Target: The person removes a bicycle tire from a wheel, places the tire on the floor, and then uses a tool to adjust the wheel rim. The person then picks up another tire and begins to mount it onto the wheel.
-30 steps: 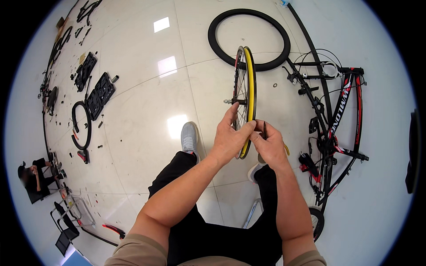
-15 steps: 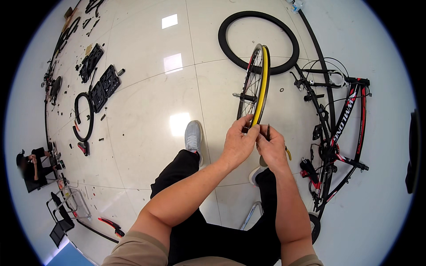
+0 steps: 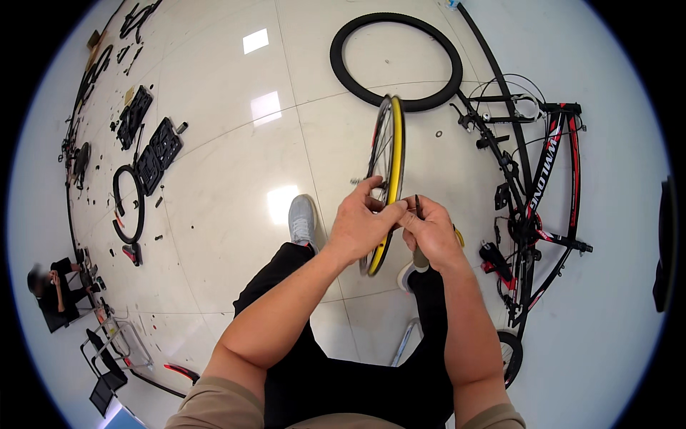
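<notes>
My left hand (image 3: pixel 361 223) grips the upright bicycle wheel (image 3: pixel 395 150), thumb on the yellow band that runs round its rim. The wheel stands between my legs, spokes and hub partly behind my fingers. My right hand (image 3: pixel 431 237), just right of the rim, is closed round a slim dark tool (image 3: pixel 417 202) whose tip points up; a yellow curved piece (image 3: pixel 458 237) shows behind that hand. Whether the right fingers also touch the rim is hard to tell.
Beyond the wheel lies a black tyre (image 3: pixel 339 64). A dismantled bicycle frame (image 3: pixel 552 154) lies right. Open tool cases (image 3: pixel 158 154), a bent tyre (image 3: pixel 141 204) and scattered parts lie left. A seated person (image 3: pixel 56 289) and a folding metal chair (image 3: pixel 107 357) are at far left.
The wheel has shifted toward me and a little left, its top now lower in view. Both my hands still hold on, with the left fingers repositioned near the hub.
</notes>
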Motion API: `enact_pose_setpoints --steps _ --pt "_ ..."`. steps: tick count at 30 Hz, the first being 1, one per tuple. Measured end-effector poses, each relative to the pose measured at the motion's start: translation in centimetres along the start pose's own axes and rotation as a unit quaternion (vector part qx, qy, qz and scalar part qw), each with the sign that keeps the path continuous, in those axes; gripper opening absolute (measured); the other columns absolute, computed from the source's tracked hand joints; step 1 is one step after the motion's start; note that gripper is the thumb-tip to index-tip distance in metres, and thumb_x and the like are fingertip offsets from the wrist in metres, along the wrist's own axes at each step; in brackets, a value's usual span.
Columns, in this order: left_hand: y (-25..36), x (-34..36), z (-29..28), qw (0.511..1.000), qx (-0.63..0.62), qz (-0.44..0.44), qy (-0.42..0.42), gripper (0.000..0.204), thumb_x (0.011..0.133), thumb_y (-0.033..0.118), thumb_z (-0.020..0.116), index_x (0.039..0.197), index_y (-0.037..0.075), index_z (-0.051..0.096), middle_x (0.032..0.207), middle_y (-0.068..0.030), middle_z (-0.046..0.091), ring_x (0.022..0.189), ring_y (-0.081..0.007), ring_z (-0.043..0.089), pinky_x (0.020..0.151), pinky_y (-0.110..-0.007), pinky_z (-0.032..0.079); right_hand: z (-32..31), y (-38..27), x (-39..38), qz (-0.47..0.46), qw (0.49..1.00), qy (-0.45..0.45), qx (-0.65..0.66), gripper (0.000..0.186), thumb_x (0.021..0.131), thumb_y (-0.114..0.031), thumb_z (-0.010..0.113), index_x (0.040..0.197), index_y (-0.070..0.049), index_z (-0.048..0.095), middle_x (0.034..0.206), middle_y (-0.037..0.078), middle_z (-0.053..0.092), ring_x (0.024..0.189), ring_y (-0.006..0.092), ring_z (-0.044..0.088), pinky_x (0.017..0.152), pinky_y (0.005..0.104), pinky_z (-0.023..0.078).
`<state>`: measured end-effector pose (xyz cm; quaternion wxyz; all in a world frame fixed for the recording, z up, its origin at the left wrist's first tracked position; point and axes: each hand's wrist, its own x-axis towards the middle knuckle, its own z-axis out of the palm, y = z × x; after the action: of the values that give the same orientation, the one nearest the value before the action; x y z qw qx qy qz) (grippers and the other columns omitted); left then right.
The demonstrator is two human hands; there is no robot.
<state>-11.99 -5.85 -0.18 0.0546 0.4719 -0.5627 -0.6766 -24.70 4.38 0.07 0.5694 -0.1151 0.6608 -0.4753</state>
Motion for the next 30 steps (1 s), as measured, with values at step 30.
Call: enact_pose_setpoints --steps 30 --pt "-1.3 3.9 -1.6 0.968 -0.205 -0.126 -0.077 0.074 0.092 0.026 0.071 0.150 -0.003 0.036 0.119 -0.0111 0.055 0.105 -0.0216 0.059 0.088 -0.038 0.054 2.7 2.0 -3.5 0.209 0.937 -0.253 -0.120 0.033 0.085 -0.030 0.079 0.082 -0.002 0.061 0.073 0.005 0.062 0.059 0.0097 0.053 0.053 0.0282 0.044"
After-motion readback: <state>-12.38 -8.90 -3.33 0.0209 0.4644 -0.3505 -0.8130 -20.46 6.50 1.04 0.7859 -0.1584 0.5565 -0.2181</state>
